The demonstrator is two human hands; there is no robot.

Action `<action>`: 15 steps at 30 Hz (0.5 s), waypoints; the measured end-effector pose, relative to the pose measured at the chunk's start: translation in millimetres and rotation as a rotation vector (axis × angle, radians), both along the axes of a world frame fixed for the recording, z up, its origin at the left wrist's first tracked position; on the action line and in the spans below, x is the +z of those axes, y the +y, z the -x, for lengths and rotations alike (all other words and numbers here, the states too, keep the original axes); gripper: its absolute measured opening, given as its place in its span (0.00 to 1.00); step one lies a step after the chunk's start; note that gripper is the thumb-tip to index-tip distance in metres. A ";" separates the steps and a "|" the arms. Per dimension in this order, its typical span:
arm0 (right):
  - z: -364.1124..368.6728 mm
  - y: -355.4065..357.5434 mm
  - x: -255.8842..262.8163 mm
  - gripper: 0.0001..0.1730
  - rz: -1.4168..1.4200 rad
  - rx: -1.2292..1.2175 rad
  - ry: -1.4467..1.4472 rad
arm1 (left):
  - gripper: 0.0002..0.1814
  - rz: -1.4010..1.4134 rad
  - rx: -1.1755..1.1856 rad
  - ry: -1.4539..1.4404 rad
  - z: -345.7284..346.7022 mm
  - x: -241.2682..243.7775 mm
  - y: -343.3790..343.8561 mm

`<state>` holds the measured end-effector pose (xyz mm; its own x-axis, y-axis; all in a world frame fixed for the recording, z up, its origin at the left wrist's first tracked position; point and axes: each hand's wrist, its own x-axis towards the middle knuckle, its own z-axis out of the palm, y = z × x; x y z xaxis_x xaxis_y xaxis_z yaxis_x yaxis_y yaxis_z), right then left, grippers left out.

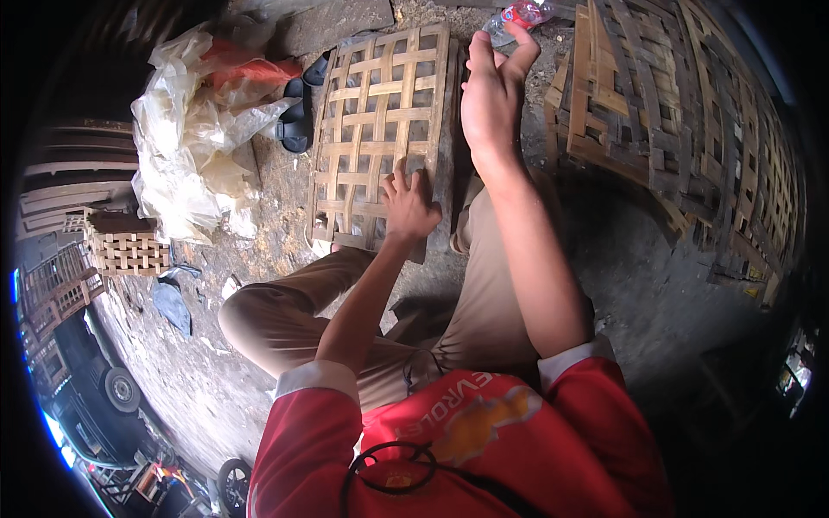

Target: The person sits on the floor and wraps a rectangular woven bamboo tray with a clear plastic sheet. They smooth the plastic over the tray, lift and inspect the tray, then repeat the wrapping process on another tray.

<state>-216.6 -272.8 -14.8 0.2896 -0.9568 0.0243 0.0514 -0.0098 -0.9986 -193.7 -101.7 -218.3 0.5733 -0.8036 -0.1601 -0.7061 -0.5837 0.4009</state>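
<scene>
A woven lattice of flat wooden or bamboo strips point(382, 149) in a thin frame lies before me between my legs. My left hand point(410, 204) rests on its near right part, fingers spread over the strips. Whether its fingertips hook around a strip is hard to see. Beyond the lattice's right edge, my right hand point(493, 110) is raised with its fingers apart and bent. I see nothing in it, though its palm is partly hidden. A darker wooden edge point(447, 162) runs along the lattice's right side.
Crumpled clear plastic sheeting point(188, 129) and dark sandals point(296, 116) lie to the left. A large woven slatted crate point(673, 103) stands at right. A plastic bottle point(528, 13) with a red label lies at the back. Farther left are a small woven basket point(129, 252) and a dark vehicle point(97, 388).
</scene>
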 end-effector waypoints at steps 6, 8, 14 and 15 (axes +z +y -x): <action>-3.3 2.5 -0.3 0.28 -0.011 -0.007 -0.004 | 0.40 -0.045 0.013 -0.011 5.1 -27.6 -17.0; -3.3 2.3 0.1 0.28 -0.050 0.019 -0.012 | 0.40 -0.066 0.019 0.012 4.7 -34.9 -21.9; -6.1 0.9 2.0 0.29 -0.102 0.013 0.010 | 0.41 -0.087 -0.030 0.082 5.9 -63.3 -22.3; -6.5 0.8 2.3 0.29 -0.111 0.014 0.026 | 0.42 -0.069 -0.046 0.066 5.9 -69.1 -20.8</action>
